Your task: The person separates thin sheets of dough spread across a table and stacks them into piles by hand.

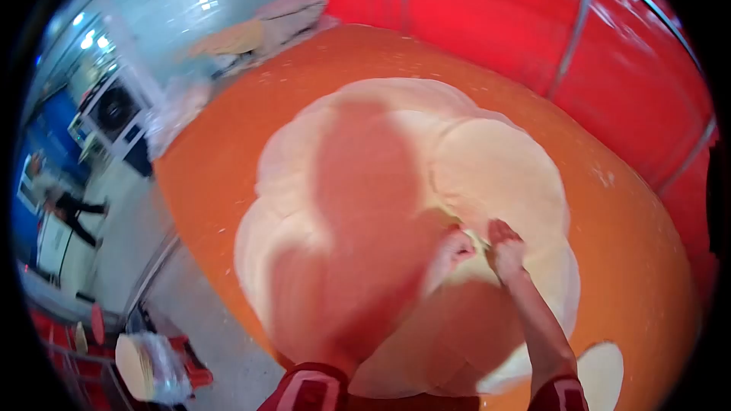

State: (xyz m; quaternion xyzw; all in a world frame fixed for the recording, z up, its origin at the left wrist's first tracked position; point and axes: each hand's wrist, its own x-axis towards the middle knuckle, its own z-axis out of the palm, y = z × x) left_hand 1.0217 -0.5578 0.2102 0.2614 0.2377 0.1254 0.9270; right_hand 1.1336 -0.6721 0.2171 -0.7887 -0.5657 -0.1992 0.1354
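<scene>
Discs of thin, pale cream, flat material (502,171) overlap in a broad, scalloped spread on a large, smooth orange surface (636,259) speckled with pale bits. A separate pale, rounded piece (601,373) lies at the lower right, just beside the spread. A broad reddish shadow (365,175) falls across the discs. The left hand (457,245) and right hand (505,247) are close together but apart, right of the spread's centre, by a disc's edge; both have fingers curled well in, and a yellowish sliver shows between them, though I cannot tell whether either has hold of it. Behind the surface stands a bright red panelled wall (487,19) with grey metal posts (575,27). At the upper left, a beige, cloth-like heap (285,19) lies by a pale, glossy wall (202,0). Farther left, a person in dark trousers (75,209) is on the grey floor (221,342), and a pale round stack in clear plastic (137,369) sits lower down
</scene>
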